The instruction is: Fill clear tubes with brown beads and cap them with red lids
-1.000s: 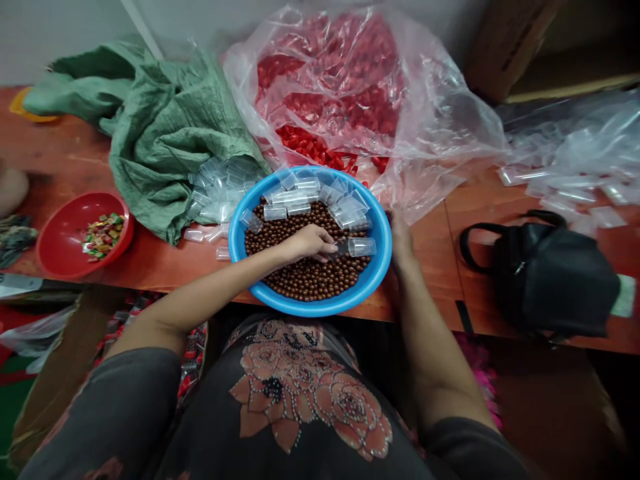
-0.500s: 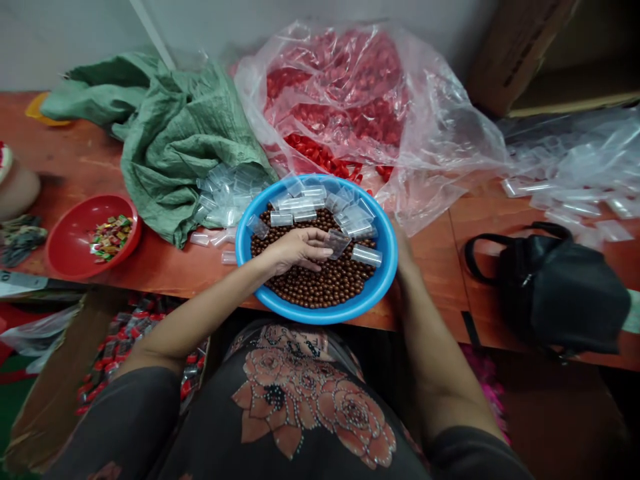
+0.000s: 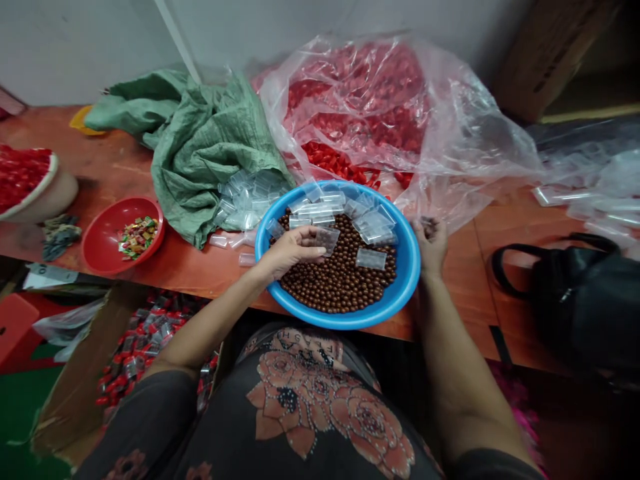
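Observation:
A blue basin holds many small brown balls, with several clear plastic tubes lying on them. My left hand is over the basin, thumb and fingers closed on a clear plastic tube held tilted above the balls. Just outside the basin's right rim is my right hand, with its fingers curled. Something dark brown shows at those fingertips, too blurred to name.
Behind the basin lies a clear plastic bag of red pieces. Left of it are a green cloth sack, loose tubes, a red bowl of wrapped sweets and a white tub. A black bag sits at right.
My right hand has come up from beside the basin's right edge, and its curled fingers now show. My left hand still holds the tube, slightly raised. The whole view has shifted.

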The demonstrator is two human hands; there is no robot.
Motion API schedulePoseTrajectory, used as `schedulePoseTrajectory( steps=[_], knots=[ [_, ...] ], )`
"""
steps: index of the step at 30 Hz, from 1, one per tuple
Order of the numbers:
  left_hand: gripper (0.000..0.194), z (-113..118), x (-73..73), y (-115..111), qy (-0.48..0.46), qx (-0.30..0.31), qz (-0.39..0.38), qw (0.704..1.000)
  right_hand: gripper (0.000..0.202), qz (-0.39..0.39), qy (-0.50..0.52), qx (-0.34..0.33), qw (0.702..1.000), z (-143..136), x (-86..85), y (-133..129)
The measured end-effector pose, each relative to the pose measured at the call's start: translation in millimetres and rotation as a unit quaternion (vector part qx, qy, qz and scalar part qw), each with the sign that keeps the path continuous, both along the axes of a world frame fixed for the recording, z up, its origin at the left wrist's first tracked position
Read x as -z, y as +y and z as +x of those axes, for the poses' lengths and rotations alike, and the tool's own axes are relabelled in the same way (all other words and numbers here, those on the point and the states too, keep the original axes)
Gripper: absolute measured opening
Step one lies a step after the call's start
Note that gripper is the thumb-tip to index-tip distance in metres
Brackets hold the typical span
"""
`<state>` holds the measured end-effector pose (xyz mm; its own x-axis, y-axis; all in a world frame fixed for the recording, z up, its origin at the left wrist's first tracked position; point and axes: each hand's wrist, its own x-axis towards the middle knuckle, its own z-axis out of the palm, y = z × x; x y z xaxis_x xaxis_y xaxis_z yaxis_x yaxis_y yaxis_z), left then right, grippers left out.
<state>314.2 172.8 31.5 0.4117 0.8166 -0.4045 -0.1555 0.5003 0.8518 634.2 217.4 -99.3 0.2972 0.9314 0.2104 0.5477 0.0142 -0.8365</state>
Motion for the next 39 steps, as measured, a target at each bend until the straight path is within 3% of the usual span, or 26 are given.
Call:
schedulePoseTrajectory(
  steps=[5, 9, 12, 15, 17, 19, 22, 24, 26, 32, 37, 39],
  knots=[
    [0.023, -8.0, 8.2, 3.1, 0.071, 0.063, -0.052, 0.994, 0.04, 0.055, 0.184, 0.062, 0.979, 3.2, -21.0, -4.7],
    [0.02, -8.4, 9.2, 4.3, 0.078, 0.099, -0.065, 0.99, 0.046, 0.076, 0.354, 0.013, 0.932, -8.4, -61.7, -28.5],
    [0.027, -7.2, 6.8, 2.0, 0.045, 0.104, -0.069, 0.991, 0.035, 0.068, 0.374, -0.028, 0.924, -22.5, -93.2, -50.5],
    [0.033, -6.3, 4.7, -3.4, 0.007, 0.089, -0.08, 0.993, 0.017, 0.014, 0.201, -0.134, 0.97, -36.4, -114.9, -68.3],
    [0.034, -6.3, 4.0, -8.2, -0.003, 0.069, -0.077, 0.995, 0.013, -0.058, -0.02, -0.256, 0.965, -46.6, -122.1, -74.9],
    [0.037, -7.0, 3.3, -13.2, -0.004, 0.052, -0.07, 0.996, 0.018, -0.12, -0.236, -0.346, 0.9, -59.0, -124.1, -77.4],
    [0.039, -10.1, 1.7, -20.2, -0.014, 0.042, -0.069, 0.997, 0.022, -0.17, -0.434, -0.378, 0.8, -78.9, -120.7, -76.8],
    [0.039, -13.5, 0.6, -24.2, -0.025, 0.035, -0.068, 0.997, 0.026, -0.182, -0.482, -0.389, 0.764, -88.2, -117.3, -76.0],
    [0.037, -17.1, 0.0, -27.6, -0.037, 0.03, -0.065, 0.997, 0.029, -0.175, -0.499, -0.398, 0.749, -91.2, -114.4, -76.0],
    [0.035, -20.8, 3.3, -36.0, -0.042, 0.021, -0.043, 0.998, 0.024, -0.158, -0.487, -0.376, 0.772, -85.3, -112.4, -78.0],
    [0.036, -17.8, 5.3, -39.0, -0.044, 0.022, -0.051, 0.997, 0.024, -0.182, -0.489, -0.38, 0.763, -90.5, -113.5, -76.5],
    [0.036, -18.2, 5.6, -40.0, -0.046, 0.018, -0.047, 0.998, 0.023, -0.173, -0.467, -0.368, 0.785, -88.1, -113.0, -75.2]
  ],
)
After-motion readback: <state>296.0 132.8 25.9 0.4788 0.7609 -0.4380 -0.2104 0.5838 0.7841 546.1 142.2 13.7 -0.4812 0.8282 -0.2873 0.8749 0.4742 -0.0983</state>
